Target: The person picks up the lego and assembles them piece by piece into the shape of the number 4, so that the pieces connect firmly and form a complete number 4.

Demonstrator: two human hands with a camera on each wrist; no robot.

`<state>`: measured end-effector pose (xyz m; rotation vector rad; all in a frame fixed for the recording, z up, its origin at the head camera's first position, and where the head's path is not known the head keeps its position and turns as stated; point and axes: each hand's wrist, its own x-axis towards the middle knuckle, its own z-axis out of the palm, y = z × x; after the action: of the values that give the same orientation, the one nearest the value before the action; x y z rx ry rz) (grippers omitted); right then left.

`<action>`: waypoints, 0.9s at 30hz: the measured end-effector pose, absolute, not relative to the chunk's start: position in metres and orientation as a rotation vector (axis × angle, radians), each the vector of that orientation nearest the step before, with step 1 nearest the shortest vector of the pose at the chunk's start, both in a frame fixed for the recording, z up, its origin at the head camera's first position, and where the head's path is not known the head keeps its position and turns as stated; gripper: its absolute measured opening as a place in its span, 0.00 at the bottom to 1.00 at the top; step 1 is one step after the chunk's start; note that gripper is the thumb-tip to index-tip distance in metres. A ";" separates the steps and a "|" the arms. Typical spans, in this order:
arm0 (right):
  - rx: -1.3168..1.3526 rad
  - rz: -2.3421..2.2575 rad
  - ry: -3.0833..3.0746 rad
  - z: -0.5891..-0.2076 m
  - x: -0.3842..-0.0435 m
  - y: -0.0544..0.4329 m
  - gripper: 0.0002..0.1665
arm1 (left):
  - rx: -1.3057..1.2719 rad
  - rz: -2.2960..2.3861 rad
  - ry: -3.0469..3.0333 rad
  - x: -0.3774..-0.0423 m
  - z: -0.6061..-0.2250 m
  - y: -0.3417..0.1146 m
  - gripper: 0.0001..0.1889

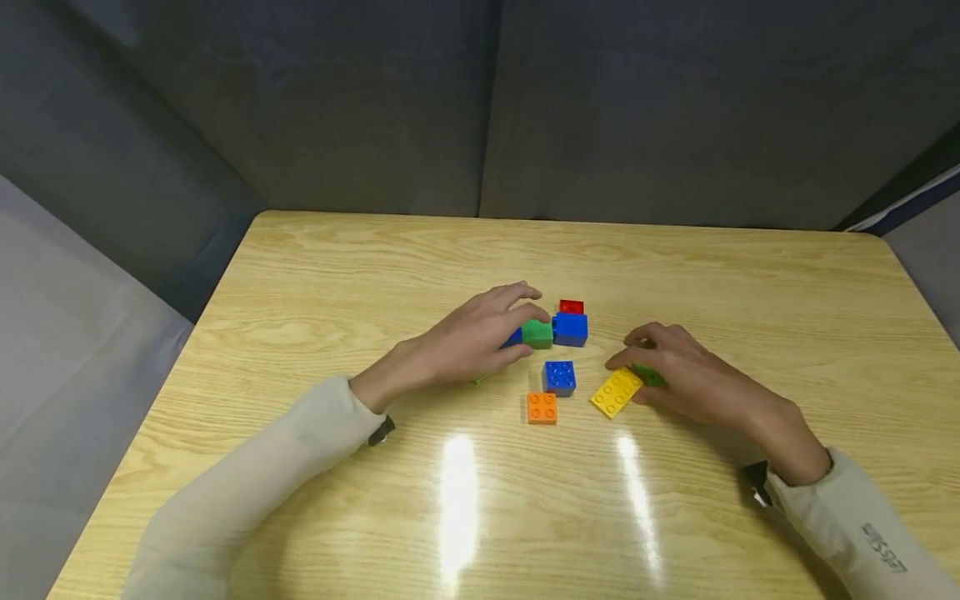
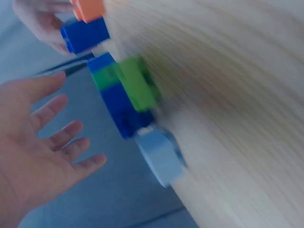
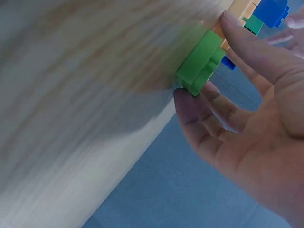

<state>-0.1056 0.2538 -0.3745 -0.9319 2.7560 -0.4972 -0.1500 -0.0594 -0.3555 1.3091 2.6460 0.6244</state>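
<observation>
My left hand (image 1: pixel 486 333) hovers with spread fingers over a row of blue and green bricks. In the left wrist view its fingers stand apart from a blue brick (image 2: pixel 121 107), a lime green brick (image 2: pixel 137 85) and a pale blue brick (image 2: pixel 160 156). At the right, my right hand (image 1: pixel 678 371) curls round a green brick (image 3: pixel 200 61), fingertips at one end and thumb near the other. Beside that thumb lies a yellow eight-stud brick (image 1: pixel 617 392). The hand partly covers the green brick in the head view.
Between the hands lie a blue four-stud brick (image 1: pixel 559 377) and an orange brick (image 1: pixel 542 408). Farther back, a red brick (image 1: pixel 572 307) sits behind another blue brick (image 1: pixel 572 330). Grey cloth (image 1: pixel 375 108) hangs beyond the wooden table's (image 1: pixel 337 258) far edge.
</observation>
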 end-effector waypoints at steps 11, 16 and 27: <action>-0.956 -0.593 2.772 -0.377 -0.108 0.257 0.24 | 1.489 0.447 2.690 -0.130 -0.350 -0.025 0.14; -0.948 -0.629 2.776 -0.379 -0.107 0.263 0.24 | 1.526 0.068 2.778 -0.121 -0.351 0.014 0.18; -0.989 -0.625 2.829 -0.379 -0.104 0.266 0.25 | 1.391 -0.315 2.735 -0.113 -0.364 0.060 0.24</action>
<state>-0.1044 0.2662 -0.3787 -0.9892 2.8292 -0.6246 -0.1133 0.0604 -0.3640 1.3909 2.7350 -0.3147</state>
